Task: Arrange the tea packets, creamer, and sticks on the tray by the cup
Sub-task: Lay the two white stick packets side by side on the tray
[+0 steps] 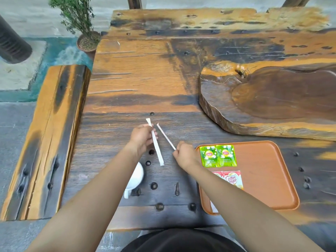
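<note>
An orange-brown tray lies at the near right of the wooden table. Two green tea packets sit side by side at its far left corner. Behind them toward me are red-and-white creamer packets, partly hidden by my right forearm. My left hand grips a white paper-wrapped stick near its upper part. My right hand pinches the near end of a thinner white stick. Both sticks are left of the tray, above the table. A white cup stands under my left forearm, half hidden.
A thick carved wooden slab rests on the table behind the tray. Dark round bolt heads dot the table near me. A wooden bench runs along the left. A potted plant stands at the far left.
</note>
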`<control>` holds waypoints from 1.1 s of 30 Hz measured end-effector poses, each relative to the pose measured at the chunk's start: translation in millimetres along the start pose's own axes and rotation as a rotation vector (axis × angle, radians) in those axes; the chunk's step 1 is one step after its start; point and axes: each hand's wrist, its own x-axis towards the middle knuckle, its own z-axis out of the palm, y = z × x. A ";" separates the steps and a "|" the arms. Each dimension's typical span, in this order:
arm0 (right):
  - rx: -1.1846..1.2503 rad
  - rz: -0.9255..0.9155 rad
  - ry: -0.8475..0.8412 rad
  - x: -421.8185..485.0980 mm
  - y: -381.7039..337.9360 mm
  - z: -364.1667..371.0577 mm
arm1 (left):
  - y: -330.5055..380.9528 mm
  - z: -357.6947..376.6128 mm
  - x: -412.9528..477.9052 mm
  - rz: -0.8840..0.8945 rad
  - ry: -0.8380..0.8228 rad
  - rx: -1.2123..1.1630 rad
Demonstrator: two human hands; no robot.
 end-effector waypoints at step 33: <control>0.879 0.028 0.126 -84.4 178.6 -157.2 | -41.1 199.0 -111.9 0.041 -0.300 -0.027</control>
